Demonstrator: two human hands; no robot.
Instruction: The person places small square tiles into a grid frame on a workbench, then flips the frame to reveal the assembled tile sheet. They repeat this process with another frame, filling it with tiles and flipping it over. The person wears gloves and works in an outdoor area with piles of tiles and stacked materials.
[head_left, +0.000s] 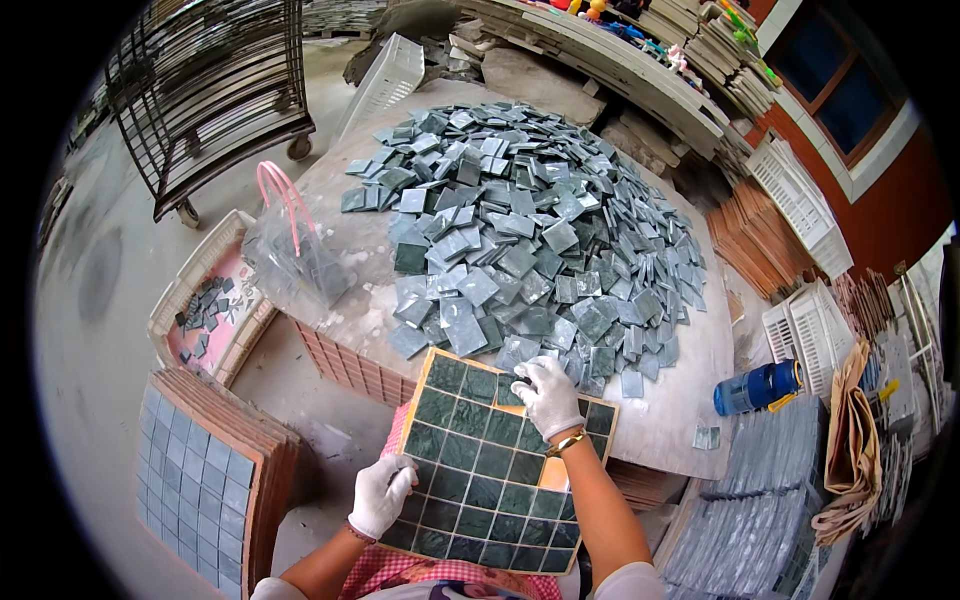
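A square grid tray (497, 462) filled with dark green marble tiles rests tilted against the table's near edge, over my lap. My left hand (381, 495), in a white glove, grips the tray's left edge. My right hand (547, 396), also gloved, with a gold bracelet at the wrist, sits at the tray's top edge and pinches a small dark tile over the grid. Just beyond it spreads a large heap of loose grey-green tiles (530, 230) on the round stone table (665, 410).
A clear bag with pink handles (292, 250) lies at the table's left. A blue bottle (757, 387) lies at the right edge. Filled trays (205, 470) are stacked lower left, a crate with tiles (205, 310) beside them, tile sheets (750, 520) lower right, a wheeled rack (210, 90) behind.
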